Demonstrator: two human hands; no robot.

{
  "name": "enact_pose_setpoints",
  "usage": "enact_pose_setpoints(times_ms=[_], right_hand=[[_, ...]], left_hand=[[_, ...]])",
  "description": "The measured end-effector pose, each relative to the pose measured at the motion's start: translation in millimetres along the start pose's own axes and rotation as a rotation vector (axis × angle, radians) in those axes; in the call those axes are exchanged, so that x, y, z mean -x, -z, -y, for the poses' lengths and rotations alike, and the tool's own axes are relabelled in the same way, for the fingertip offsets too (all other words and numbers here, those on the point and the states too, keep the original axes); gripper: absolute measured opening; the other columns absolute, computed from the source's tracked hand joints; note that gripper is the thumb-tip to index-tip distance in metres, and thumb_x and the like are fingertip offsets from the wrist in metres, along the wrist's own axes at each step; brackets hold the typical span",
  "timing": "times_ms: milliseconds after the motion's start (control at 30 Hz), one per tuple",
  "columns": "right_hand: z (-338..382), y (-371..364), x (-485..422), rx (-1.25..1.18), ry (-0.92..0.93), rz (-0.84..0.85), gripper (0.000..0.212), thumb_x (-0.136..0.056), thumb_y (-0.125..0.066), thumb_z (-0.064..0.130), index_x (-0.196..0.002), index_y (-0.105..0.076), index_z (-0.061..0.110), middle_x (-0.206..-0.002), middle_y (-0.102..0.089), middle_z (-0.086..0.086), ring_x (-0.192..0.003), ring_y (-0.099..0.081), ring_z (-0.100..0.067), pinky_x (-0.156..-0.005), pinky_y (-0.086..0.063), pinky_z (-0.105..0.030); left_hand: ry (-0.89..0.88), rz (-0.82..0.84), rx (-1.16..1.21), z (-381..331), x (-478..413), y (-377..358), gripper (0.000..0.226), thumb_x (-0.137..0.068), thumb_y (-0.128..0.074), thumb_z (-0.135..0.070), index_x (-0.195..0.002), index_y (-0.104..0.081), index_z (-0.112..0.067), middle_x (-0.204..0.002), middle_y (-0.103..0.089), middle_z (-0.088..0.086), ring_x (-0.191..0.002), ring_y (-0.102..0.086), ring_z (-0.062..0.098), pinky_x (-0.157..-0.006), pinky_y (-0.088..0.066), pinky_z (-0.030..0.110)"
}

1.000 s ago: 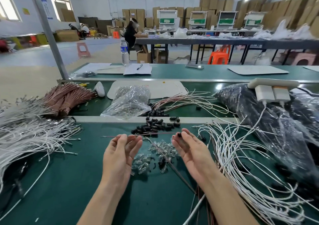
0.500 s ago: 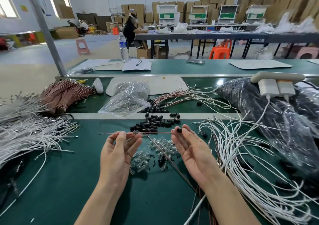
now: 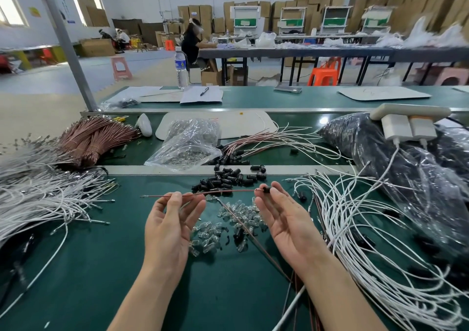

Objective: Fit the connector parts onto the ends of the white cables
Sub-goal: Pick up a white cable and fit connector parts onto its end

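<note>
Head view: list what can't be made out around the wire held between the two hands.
All head view.
Whether the brown wire is seated in the black connector: too small, and the right hand partly covers it.
The dark bag's contents: glossy film hides them.
The white cables' far ends: cut off by the right and bottom edges.

Left hand (image 3: 166, 229), right hand (image 3: 289, 226) were bare. Behind fingers (image 3: 174, 202), forearms (image 3: 143, 302) ran uncovered down to frame bottom.

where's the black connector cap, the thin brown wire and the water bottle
black connector cap (image 3: 266, 190): head view, middle of its body
thin brown wire (image 3: 228, 191): head view, middle of the taut stretch
water bottle (image 3: 180, 64): head view, its label
</note>
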State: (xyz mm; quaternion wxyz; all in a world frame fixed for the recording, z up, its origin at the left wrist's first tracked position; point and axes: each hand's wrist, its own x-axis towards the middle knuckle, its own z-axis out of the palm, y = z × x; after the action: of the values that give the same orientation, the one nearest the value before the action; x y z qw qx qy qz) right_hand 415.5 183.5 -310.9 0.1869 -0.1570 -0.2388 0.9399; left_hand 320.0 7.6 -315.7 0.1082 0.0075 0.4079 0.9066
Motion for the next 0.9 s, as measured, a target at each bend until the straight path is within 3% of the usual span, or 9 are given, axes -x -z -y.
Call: enact_pose_setpoints(times_ms=[267,533,700,767,833,900], right_hand=[[-3,-3,3,0.055,-0.024,0.048,0.025,-0.090,-0.062,-0.002,-0.114,-0.063,0.003,-0.112,-0.072,-0.022,-0.094,-0.074,-0.028,-0.072,-0.063,-0.031],[-24,-13,7,0.175,-0.044,0.140,0.032,-0.081,-0.065,0.000,-0.112,-0.066,0.003,-0.110,-0.073,-0.019,-0.090,-0.075,-0.025,-0.075,-0.063,-0.030],[-28,-11,7,0.280,0.026,0.160,0.030,-0.084,-0.066,0.006,-0.113,-0.070,0.009,-0.113,-0.073,-0.015,-0.094,-0.073,-0.024,-0.077,-0.060,-0.029],[-29,-11,8,0.297,0.020,0.176,0.028,-0.083,-0.067,0.007,-0.111,-0.071,0.009,-0.112,-0.074,-0.016,-0.087,-0.073,-0.024,-0.073,-0.060,-0.029],[-32,-14,10,0.322,0.000,0.205,0.027,-0.081,-0.068,0.008,-0.107,-0.073,0.010,-0.109,-0.074,-0.016,-0.069,-0.068,-0.022,-0.059,-0.058,-0.030],[-31,-15,10,0.321,0.006,0.216,0.026,-0.080,-0.067,0.008,-0.105,-0.073,0.010,-0.106,-0.074,-0.016,-0.067,-0.068,-0.021,-0.056,-0.058,-0.030]], left_hand=[[0.017,0.020,-0.025,3,4,-4,0.004,-0.103,-0.053,-0.012,-0.102,-0.052,-0.009,-0.082,-0.074,0.009,-0.083,-0.076,0.026,-0.069,-0.061,0.027],[0.095,0.175,-0.162,14,17,-15,0.015,-0.094,-0.062,-0.020,-0.098,-0.056,-0.006,-0.090,-0.074,0.015,-0.091,-0.075,0.030,-0.068,-0.060,0.026],[0.134,0.296,-0.292,15,24,-16,0.029,-0.081,-0.069,-0.024,-0.101,-0.058,-0.005,-0.084,-0.071,0.012,-0.066,-0.068,0.020,-0.053,-0.055,0.025],[0.151,0.344,-0.320,17,26,-17,0.027,-0.081,-0.069,-0.022,-0.099,-0.058,-0.005,-0.080,-0.068,0.013,-0.061,-0.064,0.019,-0.050,-0.053,0.026],[0.169,0.387,-0.321,19,28,-17,0.025,-0.082,-0.068,-0.020,-0.099,-0.059,-0.005,-0.077,-0.067,0.013,-0.060,-0.062,0.020,-0.049,-0.052,0.027],[0.175,0.406,-0.322,21,29,-17,0.027,-0.081,-0.070,-0.021,-0.099,-0.061,-0.004,-0.077,-0.066,0.013,-0.059,-0.061,0.020,-0.049,-0.052,0.027]])
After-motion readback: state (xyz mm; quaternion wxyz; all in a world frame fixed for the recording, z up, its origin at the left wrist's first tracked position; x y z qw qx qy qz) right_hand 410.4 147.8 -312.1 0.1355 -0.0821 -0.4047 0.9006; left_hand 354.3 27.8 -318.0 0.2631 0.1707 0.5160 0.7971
